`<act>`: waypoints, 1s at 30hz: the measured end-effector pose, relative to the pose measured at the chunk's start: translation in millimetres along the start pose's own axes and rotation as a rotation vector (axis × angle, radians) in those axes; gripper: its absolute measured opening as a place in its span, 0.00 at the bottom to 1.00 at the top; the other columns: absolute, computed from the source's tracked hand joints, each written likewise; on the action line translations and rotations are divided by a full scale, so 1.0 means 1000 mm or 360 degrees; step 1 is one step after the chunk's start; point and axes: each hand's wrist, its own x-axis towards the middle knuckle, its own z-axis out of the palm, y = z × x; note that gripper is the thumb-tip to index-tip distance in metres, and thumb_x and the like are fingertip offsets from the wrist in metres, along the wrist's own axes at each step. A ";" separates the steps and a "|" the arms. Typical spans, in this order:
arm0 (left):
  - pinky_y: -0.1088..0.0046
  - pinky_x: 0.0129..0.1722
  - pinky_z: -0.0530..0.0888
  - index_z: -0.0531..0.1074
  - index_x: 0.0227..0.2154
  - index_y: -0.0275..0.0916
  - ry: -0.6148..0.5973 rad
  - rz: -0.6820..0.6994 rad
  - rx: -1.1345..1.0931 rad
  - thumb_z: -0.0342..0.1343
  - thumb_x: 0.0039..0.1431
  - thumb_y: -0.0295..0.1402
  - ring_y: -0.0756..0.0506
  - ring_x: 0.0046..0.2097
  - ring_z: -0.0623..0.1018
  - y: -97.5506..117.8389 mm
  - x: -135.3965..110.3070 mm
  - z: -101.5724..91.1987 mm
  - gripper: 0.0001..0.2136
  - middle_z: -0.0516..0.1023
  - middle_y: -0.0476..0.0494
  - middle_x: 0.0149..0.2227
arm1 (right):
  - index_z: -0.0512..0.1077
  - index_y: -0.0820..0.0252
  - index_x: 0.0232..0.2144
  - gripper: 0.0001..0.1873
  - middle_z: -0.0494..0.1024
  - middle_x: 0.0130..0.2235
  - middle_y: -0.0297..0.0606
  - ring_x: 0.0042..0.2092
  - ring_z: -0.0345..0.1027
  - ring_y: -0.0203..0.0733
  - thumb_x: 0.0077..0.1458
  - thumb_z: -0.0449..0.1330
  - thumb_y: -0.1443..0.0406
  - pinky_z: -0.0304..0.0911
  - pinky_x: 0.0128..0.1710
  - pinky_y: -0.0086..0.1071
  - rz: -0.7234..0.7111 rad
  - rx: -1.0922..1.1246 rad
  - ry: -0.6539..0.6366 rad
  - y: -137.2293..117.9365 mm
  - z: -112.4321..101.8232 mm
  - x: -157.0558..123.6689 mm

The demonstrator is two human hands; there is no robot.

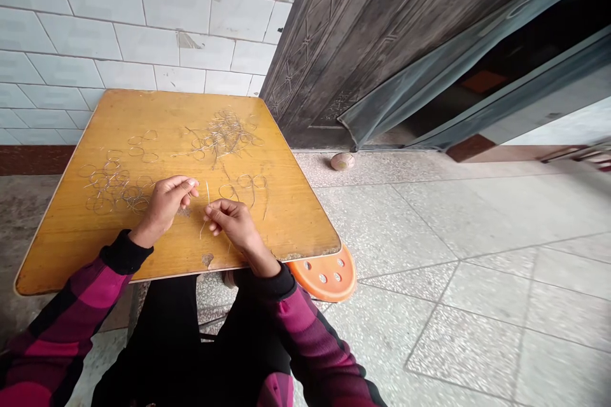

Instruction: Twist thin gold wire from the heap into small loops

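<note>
My right fingers [216, 211] pinch a thin wire [207, 196]; my left fingers [188, 184] are closed, on what I cannot tell. Wire loops [223, 137] lie on the table [62, 254].

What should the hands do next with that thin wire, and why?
Probably the right hand should move the thin wire over to the left hand's fingertips. It seems to pinch the wire already, and those fingertips sit close beside it, over the wooden table.
</note>
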 end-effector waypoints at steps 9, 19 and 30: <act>0.71 0.35 0.63 0.76 0.22 0.35 -0.0336 -0.0231 -0.0187 0.68 0.39 0.38 0.50 0.30 0.68 -0.004 0.002 -0.003 0.11 0.73 0.48 0.25 | 0.71 0.62 0.25 0.17 0.74 0.25 0.32 0.22 0.64 0.28 0.47 0.66 0.54 0.62 0.22 0.25 -0.0007 -0.0072 -0.0083 -0.003 0.004 -0.001; 0.71 0.36 0.63 0.74 0.16 0.35 0.0052 -0.0167 -0.0449 0.68 0.31 0.30 0.51 0.30 0.67 -0.003 0.002 0.001 0.08 0.70 0.50 0.23 | 0.70 0.61 0.25 0.15 0.73 0.25 0.32 0.23 0.64 0.30 0.50 0.63 0.55 0.59 0.24 0.25 0.0006 -0.0216 -0.0175 0.002 0.015 -0.003; 0.70 0.37 0.64 0.72 0.14 0.36 0.0061 -0.0145 -0.0352 0.65 0.33 0.32 0.51 0.29 0.67 0.001 0.004 -0.002 0.07 0.69 0.50 0.21 | 0.71 0.59 0.23 0.08 0.70 0.20 0.29 0.23 0.60 0.32 0.53 0.57 0.69 0.54 0.26 0.27 -0.0171 -0.1097 -0.0185 0.000 0.021 -0.035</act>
